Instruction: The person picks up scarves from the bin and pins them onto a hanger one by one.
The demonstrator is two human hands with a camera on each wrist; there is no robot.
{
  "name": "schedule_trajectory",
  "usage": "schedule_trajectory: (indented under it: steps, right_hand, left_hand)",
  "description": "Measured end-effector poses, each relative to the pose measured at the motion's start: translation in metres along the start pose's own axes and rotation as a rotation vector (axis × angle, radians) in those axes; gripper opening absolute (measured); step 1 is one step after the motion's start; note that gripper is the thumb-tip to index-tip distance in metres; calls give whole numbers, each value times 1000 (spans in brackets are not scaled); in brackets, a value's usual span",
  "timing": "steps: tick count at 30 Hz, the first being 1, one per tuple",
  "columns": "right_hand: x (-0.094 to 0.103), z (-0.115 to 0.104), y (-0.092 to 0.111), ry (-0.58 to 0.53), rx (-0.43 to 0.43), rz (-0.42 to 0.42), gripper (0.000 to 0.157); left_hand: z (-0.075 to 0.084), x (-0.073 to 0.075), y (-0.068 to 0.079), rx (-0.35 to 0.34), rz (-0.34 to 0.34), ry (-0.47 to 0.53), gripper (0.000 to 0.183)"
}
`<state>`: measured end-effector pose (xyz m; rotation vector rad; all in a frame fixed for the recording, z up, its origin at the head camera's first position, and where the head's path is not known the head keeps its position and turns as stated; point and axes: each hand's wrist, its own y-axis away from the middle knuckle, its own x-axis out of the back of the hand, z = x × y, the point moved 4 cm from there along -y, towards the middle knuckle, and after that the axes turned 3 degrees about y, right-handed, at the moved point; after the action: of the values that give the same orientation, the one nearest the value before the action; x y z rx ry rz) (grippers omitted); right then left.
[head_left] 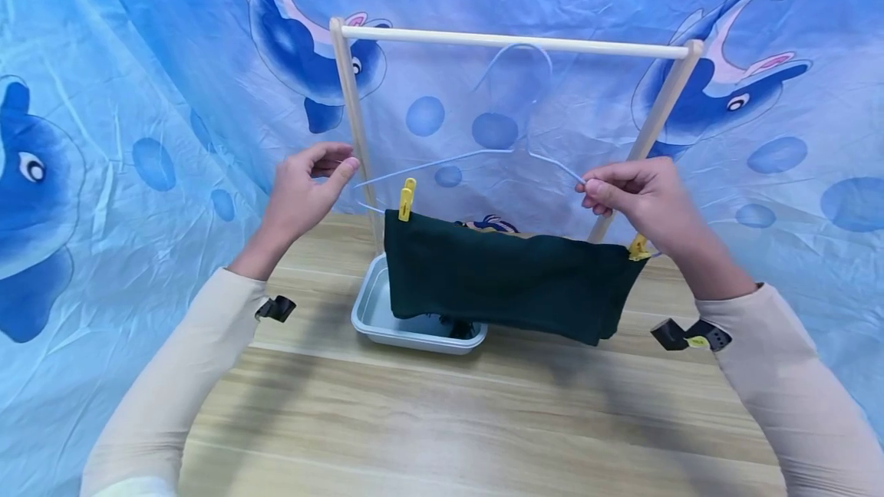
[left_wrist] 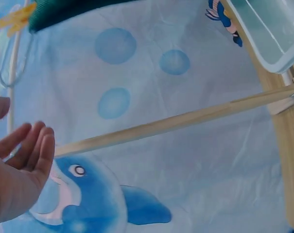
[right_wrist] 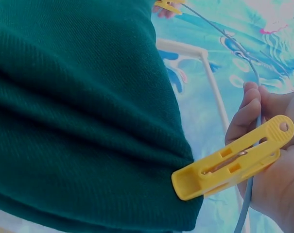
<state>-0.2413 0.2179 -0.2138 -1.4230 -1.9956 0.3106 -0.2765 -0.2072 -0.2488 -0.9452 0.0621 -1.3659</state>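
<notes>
A light blue wire hanger [head_left: 476, 153] carries a dark green cloth garment [head_left: 507, 278], fastened by a yellow clothespin [head_left: 407, 200] at its left and another yellow clothespin [right_wrist: 234, 158] at its right. My right hand [head_left: 631, 190] pinches the hanger's right shoulder between thumb and fingers. Near the hanger's left end is my left hand [head_left: 309, 186], its fingers loosely bent and holding nothing; the left wrist view shows this hand [left_wrist: 23, 165] apart from the wire. The hook overlaps the rack's top rod [head_left: 442, 37]; whether it rests on it, I cannot tell.
The wooden rack, with its left post [head_left: 352, 98] and right post [head_left: 663, 102], stands at the back of the wood-patterned table [head_left: 442, 420]. Beneath the garment sits a pale blue plastic basin [head_left: 414, 340]. Behind hangs a blue dolphin-print curtain [head_left: 166, 44].
</notes>
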Motion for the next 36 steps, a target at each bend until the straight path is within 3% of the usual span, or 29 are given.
schedule_trajectory:
  steps: [7, 14, 17, 23, 29, 36]
  right_hand:
    - [22, -13, 7, 37, -46, 44, 16]
    - [42, -29, 11, 218, -92, 100, 16]
    - [51, -34, 12, 295, -130, 122, 18]
    - [68, -37, 9, 332, -167, 159, 18]
    - [81, -36, 8, 374, -161, 188, 17]
    - [95, -33, 6, 422, -216, 215, 20]
  left_hand:
    - [-24, -11, -9, 115, 71, 1, 51]
    - [-43, -22, -18, 210, 143, -19, 62]
    - [-52, -26, -22, 213, 153, -19, 64]
    - [-66, -34, -23, 181, 169, -9, 60]
    - [-73, -43, -24, 180, 198, 30, 53]
    - [-78, -52, -28, 175, 243, 30, 44]
